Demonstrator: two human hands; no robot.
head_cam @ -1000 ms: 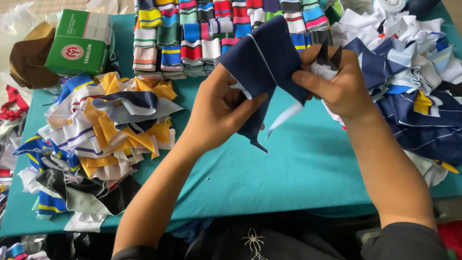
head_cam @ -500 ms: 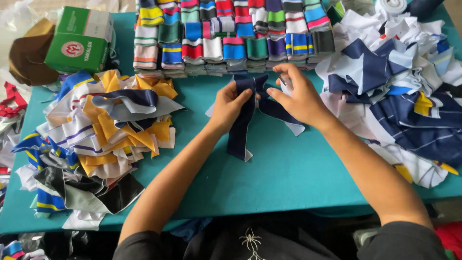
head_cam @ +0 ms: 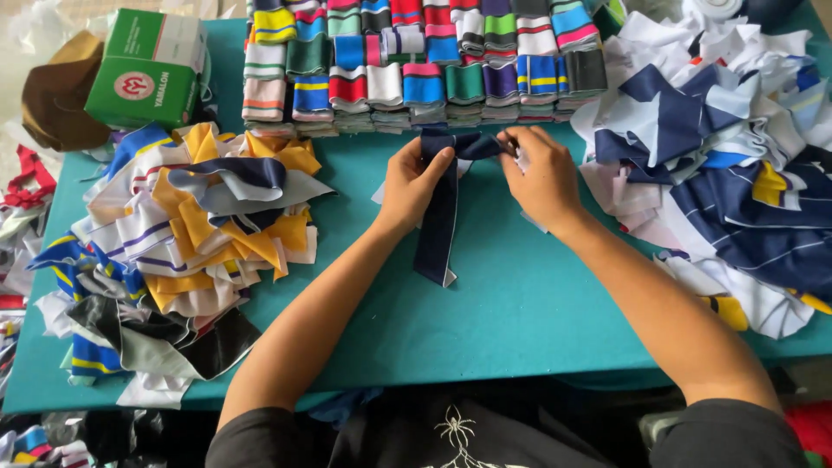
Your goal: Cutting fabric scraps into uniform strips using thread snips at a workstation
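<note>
— What do the hands hold?

— A navy strip [head_cam: 438, 217]. The left hand [head_cam: 414, 180] and the right hand [head_cam: 539, 178] both grip its top end, near the far middle of the teal tabletop [head_cam: 520, 312].

— How do the fingers sit?

— The left fingers [head_cam: 439, 163] are closed on the strip, thumb pressed over the folded top. The right fingers [head_cam: 517, 139] pinch the other end of that fold, narrow, with a bit of white cloth under the palm.

— And the rest of the strip?

— It lies flat on the tabletop, its tail running toward the person between the two forearms, with a white edge at the tip.

— What is around it?

— Just beyond the hands, a stack [head_cam: 416, 65] of folded striped bands in neat rows. To the left, a loose heap [head_cam: 182, 243] of yellow, white and navy pieces. To the right, a pile [head_cam: 728, 156] of white and navy scraps. A green box [head_cam: 147, 68] stands at the far left corner, beside a brown cap [head_cam: 52, 100].
</note>
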